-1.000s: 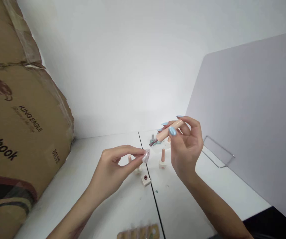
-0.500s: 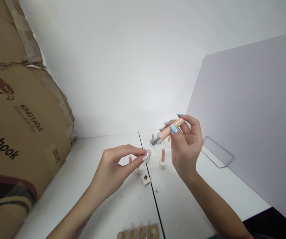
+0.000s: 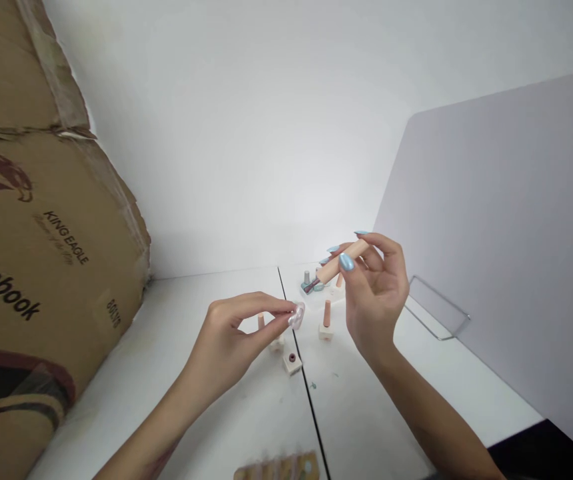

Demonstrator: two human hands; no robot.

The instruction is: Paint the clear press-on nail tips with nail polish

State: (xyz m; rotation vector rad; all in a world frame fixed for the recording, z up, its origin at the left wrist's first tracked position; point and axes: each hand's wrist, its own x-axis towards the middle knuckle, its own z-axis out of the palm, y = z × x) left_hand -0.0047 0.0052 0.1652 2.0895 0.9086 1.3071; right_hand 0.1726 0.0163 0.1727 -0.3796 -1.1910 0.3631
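My left hand (image 3: 249, 327) pinches a small shiny, see-through pinkish piece (image 3: 298, 316) between thumb and fingertips; its exact kind is unclear. In my right hand (image 3: 376, 287), whose nails are light blue, is a nail polish brush (image 3: 342, 262) with a peach handle. Its dark bristle end (image 3: 311, 287) points down and left, apart from the piece. Below my left hand stands an uncapped white nail polish bottle (image 3: 292, 365) with a dark neck. A capped bottle (image 3: 325, 331) with a peach cap is between my hands, and another (image 3: 276, 344) is partly hidden by my left fingers.
Behind my right hand, a clear tray (image 3: 310, 303) holds several small bottles. A brown board (image 3: 311, 461) with blurred strips is at the bottom edge. A large cardboard box (image 3: 66, 267) stands left, a pale panel (image 3: 496, 233) with a wire stand (image 3: 439, 338) right.
Both hands keep their grips and stay nearly in place. The view has shifted very slightly, and the brush has barely moved.
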